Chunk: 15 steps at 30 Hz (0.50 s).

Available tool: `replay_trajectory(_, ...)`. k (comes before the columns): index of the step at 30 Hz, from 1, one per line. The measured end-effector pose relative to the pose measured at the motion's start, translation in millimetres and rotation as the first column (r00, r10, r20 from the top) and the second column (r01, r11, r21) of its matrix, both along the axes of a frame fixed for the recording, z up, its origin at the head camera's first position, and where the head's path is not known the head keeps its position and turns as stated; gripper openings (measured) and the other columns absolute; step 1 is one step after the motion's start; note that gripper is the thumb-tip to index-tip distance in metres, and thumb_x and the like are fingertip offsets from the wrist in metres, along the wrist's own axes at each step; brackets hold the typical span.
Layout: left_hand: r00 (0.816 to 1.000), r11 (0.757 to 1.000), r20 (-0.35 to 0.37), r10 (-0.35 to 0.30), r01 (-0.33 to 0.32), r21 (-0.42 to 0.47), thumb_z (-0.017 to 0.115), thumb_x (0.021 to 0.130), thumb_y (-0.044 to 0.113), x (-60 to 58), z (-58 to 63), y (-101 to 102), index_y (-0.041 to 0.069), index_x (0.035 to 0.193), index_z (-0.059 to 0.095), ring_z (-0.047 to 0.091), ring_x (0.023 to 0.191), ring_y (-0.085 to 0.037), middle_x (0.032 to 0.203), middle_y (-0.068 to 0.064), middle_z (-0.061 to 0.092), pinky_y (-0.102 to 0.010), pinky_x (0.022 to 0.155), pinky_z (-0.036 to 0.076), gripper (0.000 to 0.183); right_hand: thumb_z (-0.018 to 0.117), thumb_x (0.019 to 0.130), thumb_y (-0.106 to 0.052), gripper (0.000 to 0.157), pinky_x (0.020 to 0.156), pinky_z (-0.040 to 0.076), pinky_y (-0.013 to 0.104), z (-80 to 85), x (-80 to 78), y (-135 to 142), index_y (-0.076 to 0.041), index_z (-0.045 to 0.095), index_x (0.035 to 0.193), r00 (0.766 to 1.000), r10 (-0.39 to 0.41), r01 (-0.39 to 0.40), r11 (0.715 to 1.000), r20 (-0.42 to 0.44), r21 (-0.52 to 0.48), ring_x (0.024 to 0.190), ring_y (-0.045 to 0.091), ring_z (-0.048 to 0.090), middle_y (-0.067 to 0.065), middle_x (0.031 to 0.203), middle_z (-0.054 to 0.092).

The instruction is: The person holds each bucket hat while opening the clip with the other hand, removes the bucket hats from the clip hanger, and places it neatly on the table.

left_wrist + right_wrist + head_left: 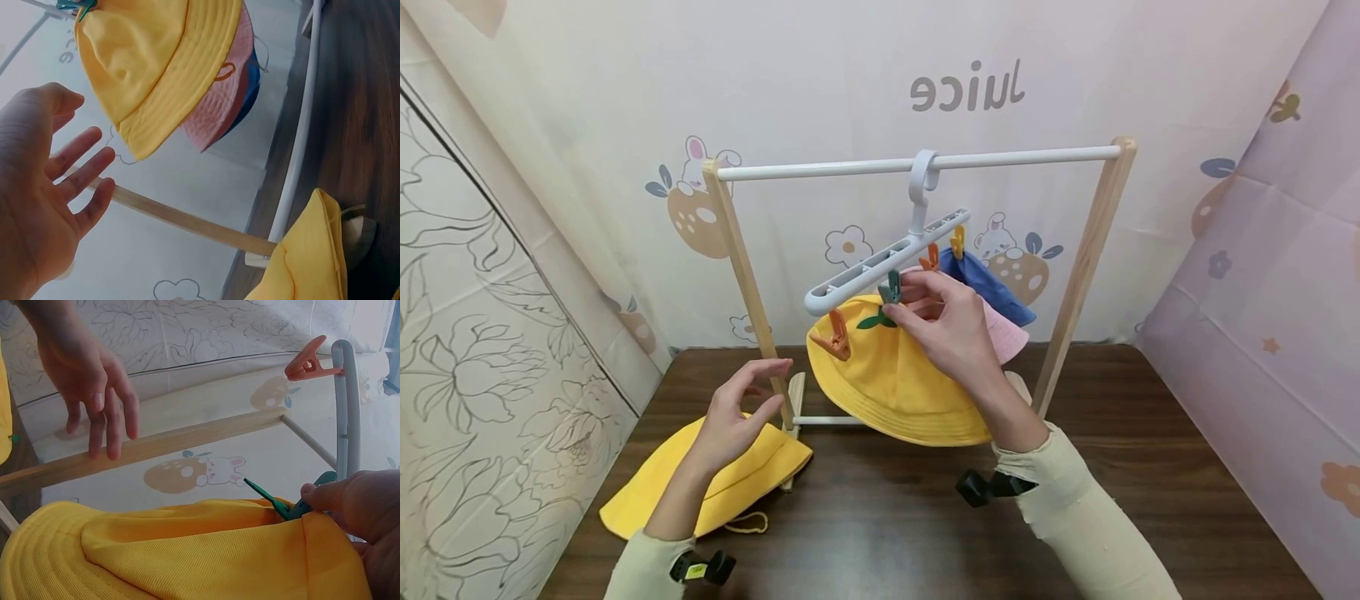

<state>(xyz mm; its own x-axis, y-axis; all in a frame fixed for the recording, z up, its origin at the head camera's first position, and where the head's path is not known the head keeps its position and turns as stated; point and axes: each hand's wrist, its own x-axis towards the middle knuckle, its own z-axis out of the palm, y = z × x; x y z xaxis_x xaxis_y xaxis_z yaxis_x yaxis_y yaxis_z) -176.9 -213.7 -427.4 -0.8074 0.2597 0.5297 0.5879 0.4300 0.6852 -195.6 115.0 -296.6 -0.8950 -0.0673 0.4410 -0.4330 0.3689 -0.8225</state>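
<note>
My right hand (951, 329) pinches a green clothespin (891, 287) at the crown of a yellow bucket hat (902, 383). This hat hangs beneath a grey-white clip hanger (917, 240), a green leaf-shaped stem on its top. An orange clothespin (838, 337) dangles at the hanger's near end; in the right wrist view it grips nothing. My left hand (733, 417), fingers spread and slightly bent, holds nothing beside the rack's left post. Below it a second yellow hat (756, 471) lies on the table, its cord loop showing.
Behind the yellow hat hang a pink hat (1006, 335) under an orange clothespin (930, 257) and a blue hat (985, 285) under a yellow clothespin (958, 242). The hanger hooks over the white rail (1022, 158) of a wooden-post rack. Patterned curtains surround the dark wooden table (880, 533).
</note>
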Motion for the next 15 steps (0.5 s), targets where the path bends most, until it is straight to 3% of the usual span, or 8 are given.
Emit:
replay_trajectory(4,1.0,0.999,-0.017,0.001,-0.001,0.038,0.075,0.101,-0.007,-3.4,2.0,5.1,0.011,0.148,0.069,0.069,0.129,-0.008,0.145,-0.002,0.076,-0.027,0.093,0.06,0.051,0.089,0.097,-0.009,0.04,0.081,0.061,0.011,0.4,-0.3,0.1,-0.002,0.077,0.134,1.0,-0.002,0.002,1.0,0.003,-0.003,0.096,0.034,0.083,0.02,0.118,0.083)
replay_trajectory(9,1.0,0.998,-0.007,-0.02,0.02,0.064,0.074,0.101,-0.006,-7.4,6.5,11.1,0.01,0.148,0.069,0.067,0.131,0.0,0.147,-0.011,0.075,-0.024,0.093,0.059,0.05,0.088,0.097,-0.008,0.04,0.081,0.061,0.012,0.9,0.1,-0.4,-0.003,0.077,0.135,1.0,-0.001,0.001,1.0,0.013,-0.004,0.095,0.031,0.081,0.02,0.118,0.082)
replay_trajectory(15,1.0,0.996,-0.015,-0.016,0.017,0.092,0.074,0.101,-0.007,-11.7,8.6,16.8,0.009,0.145,0.07,0.066,0.13,0.007,0.144,-0.019,0.076,-0.028,0.094,0.057,0.047,0.088,0.097,-0.007,0.039,0.081,0.061,0.012,0.0,-0.6,-0.4,-0.001,0.077,0.134,1.0,0.002,-0.002,1.0,0.006,-0.005,0.095,0.033,0.082,0.02,0.119,0.081)
